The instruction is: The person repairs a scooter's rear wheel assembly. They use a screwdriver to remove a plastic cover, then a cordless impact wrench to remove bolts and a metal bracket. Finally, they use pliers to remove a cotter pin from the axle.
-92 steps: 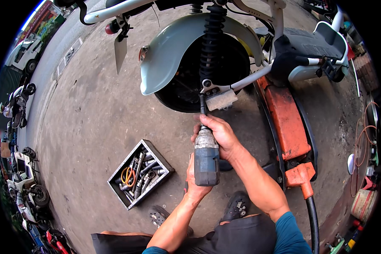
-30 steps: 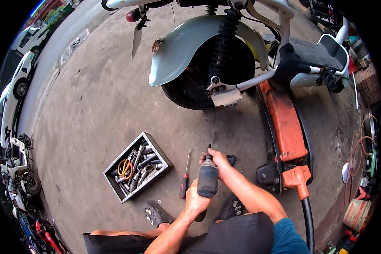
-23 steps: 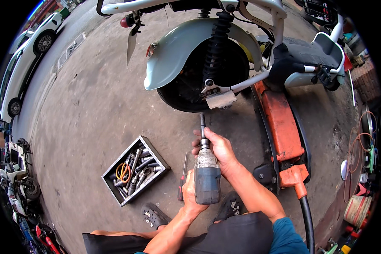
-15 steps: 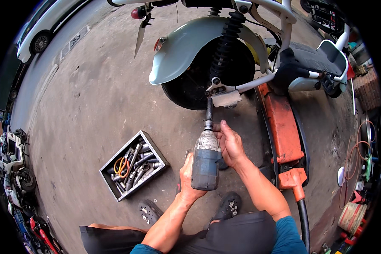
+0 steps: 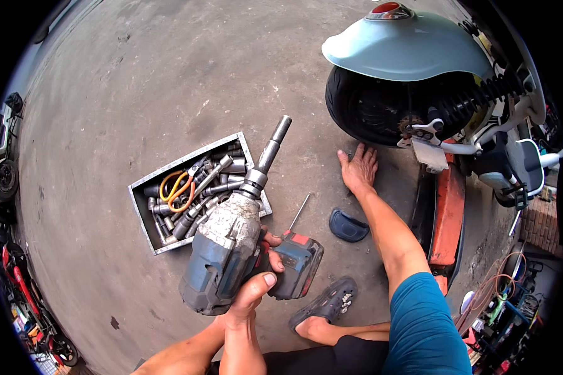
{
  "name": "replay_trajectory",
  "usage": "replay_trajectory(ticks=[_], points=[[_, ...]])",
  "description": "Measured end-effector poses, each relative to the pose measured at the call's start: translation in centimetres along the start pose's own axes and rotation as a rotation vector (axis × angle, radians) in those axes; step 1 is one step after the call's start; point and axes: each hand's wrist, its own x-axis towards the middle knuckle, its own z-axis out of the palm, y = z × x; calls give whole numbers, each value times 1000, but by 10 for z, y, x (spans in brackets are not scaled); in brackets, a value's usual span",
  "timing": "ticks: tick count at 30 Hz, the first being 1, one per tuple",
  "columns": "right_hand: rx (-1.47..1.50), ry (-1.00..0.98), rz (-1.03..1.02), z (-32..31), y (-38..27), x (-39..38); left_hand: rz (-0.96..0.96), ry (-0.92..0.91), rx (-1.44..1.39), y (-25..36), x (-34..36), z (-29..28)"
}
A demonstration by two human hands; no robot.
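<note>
My left hand (image 5: 251, 299) is wrapped round the grip of a blue-grey cordless impact wrench (image 5: 216, 262). A long socket (image 5: 273, 150) on its nose points up and away from me. My right hand (image 5: 359, 170) reaches down to the concrete with its fingers spread, just in front of the rear wheel (image 5: 363, 109) of a pale blue scooter (image 5: 413, 47). Whatever lies beneath that palm is hidden. Left of the wrench sits a metal tray (image 5: 145, 219) of sockets, with orange-handled pliers (image 5: 180, 187) on top. The wrench covers the tray's near right corner.
An orange floor jack (image 5: 449, 212) stands under the scooter at the right. On the concrete lie a dark blue curved pad (image 5: 348, 225) and a thin metal rod (image 5: 299, 211), partly behind the wrench battery. My shoe (image 5: 325, 306) is close by. Hoses (image 5: 491, 287) and parts crowd the right edge.
The wrench has come away from the bolt by the shock absorber, back toward me and to the left. My right hand has left the wrench's nose and gone down to the floor. The view has turned left.
</note>
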Motion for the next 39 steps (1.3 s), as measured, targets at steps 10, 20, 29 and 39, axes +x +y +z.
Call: replay_trajectory(ticks=[10, 20, 29, 39], points=[[30, 334, -123, 35, -34, 37, -56, 130, 201, -3, -1, -60], [394, 383, 251, 28, -104, 116, -89, 255, -215, 6, 23, -77], [309, 489, 195, 29, -133, 125, -79, 412, -242, 20, 29, -98], [231, 539, -484, 24, -110, 47, -94, 296, -247, 9, 42, -91]])
